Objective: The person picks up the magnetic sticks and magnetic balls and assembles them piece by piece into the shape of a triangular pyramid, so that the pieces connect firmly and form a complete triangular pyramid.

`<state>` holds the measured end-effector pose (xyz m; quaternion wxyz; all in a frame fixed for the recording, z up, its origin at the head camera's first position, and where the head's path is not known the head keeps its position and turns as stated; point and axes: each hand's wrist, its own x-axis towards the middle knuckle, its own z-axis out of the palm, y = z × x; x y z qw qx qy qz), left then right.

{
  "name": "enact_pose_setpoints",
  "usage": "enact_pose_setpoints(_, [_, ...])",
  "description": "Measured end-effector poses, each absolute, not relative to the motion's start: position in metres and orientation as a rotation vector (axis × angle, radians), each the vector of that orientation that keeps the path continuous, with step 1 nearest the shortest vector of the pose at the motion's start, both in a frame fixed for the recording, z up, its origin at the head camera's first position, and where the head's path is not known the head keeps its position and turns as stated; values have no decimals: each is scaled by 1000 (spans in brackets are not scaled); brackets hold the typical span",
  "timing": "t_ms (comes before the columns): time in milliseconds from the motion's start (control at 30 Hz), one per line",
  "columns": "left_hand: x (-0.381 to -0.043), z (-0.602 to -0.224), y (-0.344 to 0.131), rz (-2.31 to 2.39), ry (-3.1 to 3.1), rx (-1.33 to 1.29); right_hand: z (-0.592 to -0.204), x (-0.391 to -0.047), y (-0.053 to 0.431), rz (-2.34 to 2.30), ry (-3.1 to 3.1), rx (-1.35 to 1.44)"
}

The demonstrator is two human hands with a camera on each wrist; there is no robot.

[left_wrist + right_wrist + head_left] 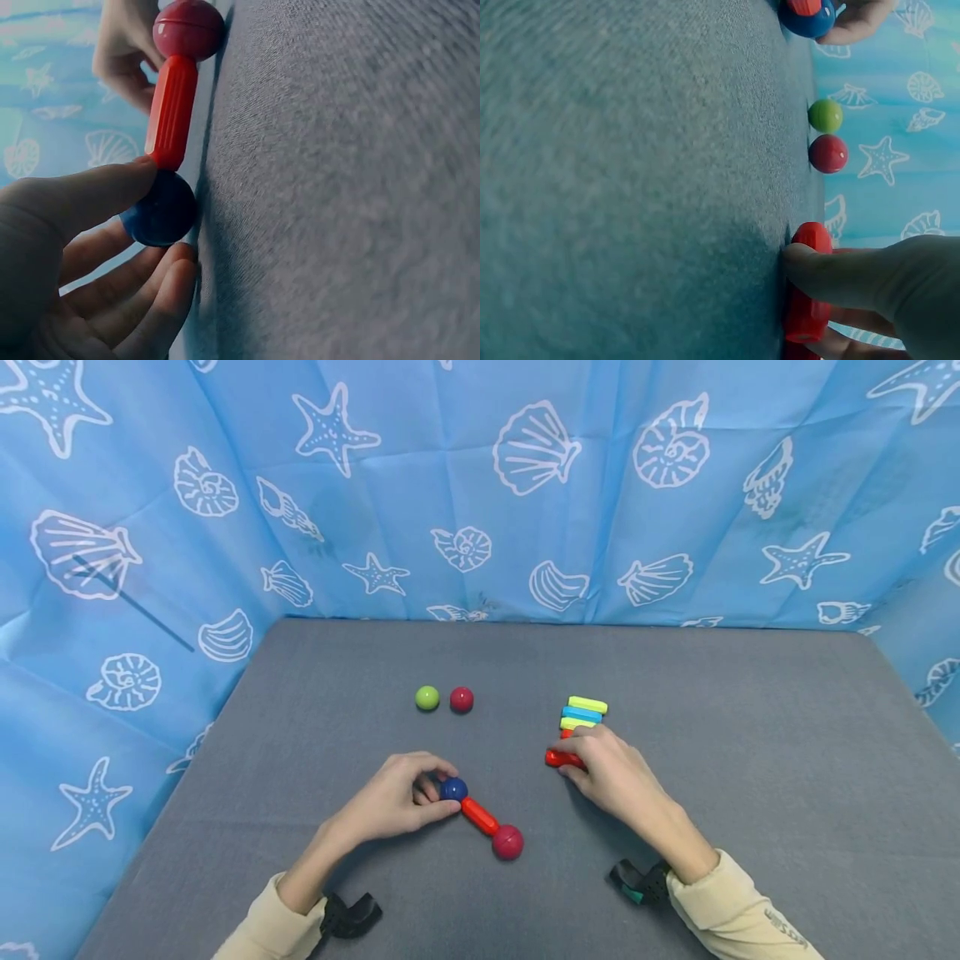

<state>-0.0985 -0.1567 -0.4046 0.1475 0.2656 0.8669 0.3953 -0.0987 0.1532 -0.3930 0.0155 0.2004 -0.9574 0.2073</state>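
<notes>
My left hand holds a blue ball between thumb and fingers. A red rod joins that ball to a dark red ball, and the joined piece lies slantwise on the grey cloth. Farther right, my right hand pinches another red rod at the near end of a row of rods. Beyond its fingers lie a yellow-green rod, a blue rod and a second yellow-green rod. One more red rod is partly hidden by the right hand.
A green ball and a crimson ball sit side by side toward the back of the grey table. Blue curtains with white shell prints hang behind and at the sides. Black wrist straps touch the table area near both sleeves.
</notes>
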Motion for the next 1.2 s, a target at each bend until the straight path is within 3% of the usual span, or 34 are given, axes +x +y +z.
enact_pose_setpoints(1200, [-97, -407, -146, 1101, 2505, 765, -385, -102, 101, 831, -2992, 1102])
